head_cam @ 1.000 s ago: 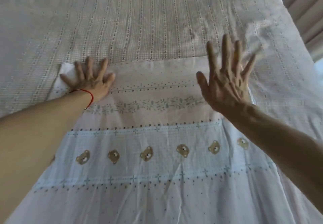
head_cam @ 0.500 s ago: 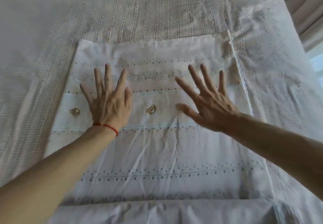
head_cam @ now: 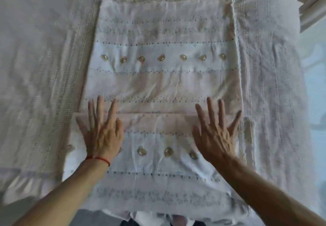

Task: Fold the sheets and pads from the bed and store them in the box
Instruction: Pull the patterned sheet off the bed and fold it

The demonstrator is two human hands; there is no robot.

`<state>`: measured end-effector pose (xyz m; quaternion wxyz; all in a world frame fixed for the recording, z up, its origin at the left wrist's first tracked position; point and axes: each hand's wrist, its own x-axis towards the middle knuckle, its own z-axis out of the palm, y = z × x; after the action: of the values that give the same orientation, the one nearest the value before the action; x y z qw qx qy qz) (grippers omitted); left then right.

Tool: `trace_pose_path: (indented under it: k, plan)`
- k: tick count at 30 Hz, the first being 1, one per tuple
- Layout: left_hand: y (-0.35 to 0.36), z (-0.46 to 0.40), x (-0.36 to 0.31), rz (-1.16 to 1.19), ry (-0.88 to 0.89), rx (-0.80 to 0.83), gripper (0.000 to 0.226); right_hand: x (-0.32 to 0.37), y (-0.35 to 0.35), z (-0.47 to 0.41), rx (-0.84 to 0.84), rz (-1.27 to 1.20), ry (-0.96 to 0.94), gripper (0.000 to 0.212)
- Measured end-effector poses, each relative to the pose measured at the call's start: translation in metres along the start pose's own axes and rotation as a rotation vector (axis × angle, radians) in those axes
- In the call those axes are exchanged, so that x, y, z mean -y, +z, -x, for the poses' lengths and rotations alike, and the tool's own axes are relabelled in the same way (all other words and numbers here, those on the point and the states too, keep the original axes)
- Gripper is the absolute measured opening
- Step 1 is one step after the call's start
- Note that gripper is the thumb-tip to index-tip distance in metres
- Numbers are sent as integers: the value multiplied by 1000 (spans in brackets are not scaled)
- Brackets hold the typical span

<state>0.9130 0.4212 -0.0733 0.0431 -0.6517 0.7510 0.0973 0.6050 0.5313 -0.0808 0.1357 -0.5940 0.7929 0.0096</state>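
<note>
Bedspread beneath bear-print sheet, left hand, right hand flat, fingers spread

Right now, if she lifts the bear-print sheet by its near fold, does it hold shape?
Probably not. The sheet looks thin and creased, so likely floppy and light. The fold lies loose under flat hands, left and right, so it may slide open.

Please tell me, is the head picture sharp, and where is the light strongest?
Head view: soft all over, with motion blur on both the left hand and right hand; the small brown bear prints on the folded white patterned sheet are smeared; light is brightest at the right edge; the wide lens bends the bed's sides.
</note>
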Motion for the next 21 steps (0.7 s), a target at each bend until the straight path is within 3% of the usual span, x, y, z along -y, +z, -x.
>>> trace_pose_path:
  k: [3,10,13,16,18,21]
  plan:
    - [36,67,54,-13,-194,206,64,-25,30,49,122,-49,163,66]
    - [52,32,72,-83,-120,247,65,-33,46,38,85,-80,111,71]
    - [28,65,77,-62,16,168,63,-30,32,94,40,-73,11,78]
    - [20,123,90,-100,286,150,70,-28,35,168,57,-69,-201,76]
    - [23,151,104,-139,424,176,86,-40,36,194,54,-7,-258,84]
    - [26,157,117,-263,470,204,114,-58,31,200,95,57,-286,107]
